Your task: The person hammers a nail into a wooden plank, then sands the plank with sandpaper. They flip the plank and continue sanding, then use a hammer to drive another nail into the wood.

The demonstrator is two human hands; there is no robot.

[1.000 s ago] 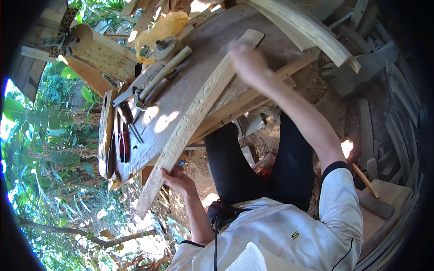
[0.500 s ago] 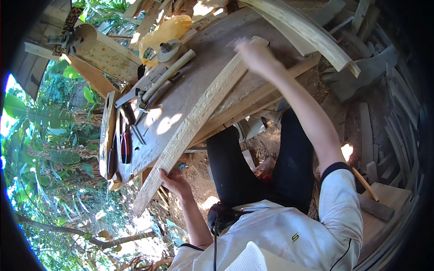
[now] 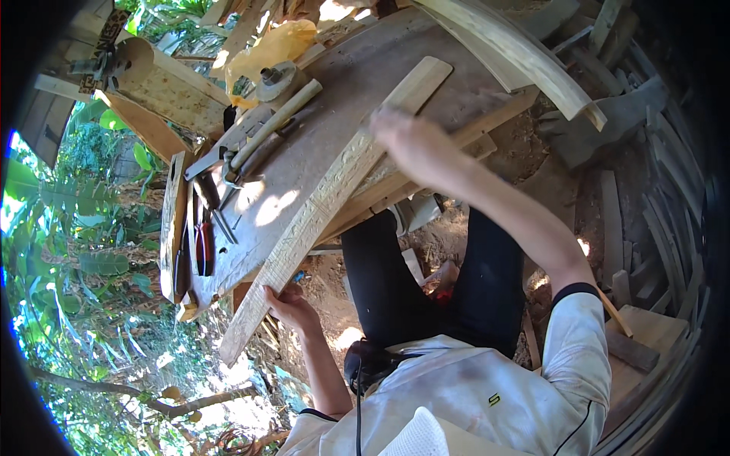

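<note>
A long, flat wooden board [image 3: 323, 201] with rough marks along its face lies slantwise across the workbench [image 3: 342, 87]. Its near-left end sticks out past the bench edge. My left hand [image 3: 293, 310] grips the board close to that end, thumb on the upper face and fingers underneath. Over the upper half of the board is my right hand [image 3: 403, 140], at its face. Motion smears those fingers, and whether anything is under them cannot be made out.
A hammer [image 3: 274, 125] with a pale handle, red-handled pliers [image 3: 203, 247] and other hand tools lie along the bench's left side. Behind them sits a yellow plastic bag [image 3: 270, 53]. Curved planks [image 3: 525, 57] rest at the far right, with scrap wood [image 3: 612, 220] on the ground.
My right hand has slid down along the board, away from its far end and toward me. My left hand keeps its hold near the other end.
</note>
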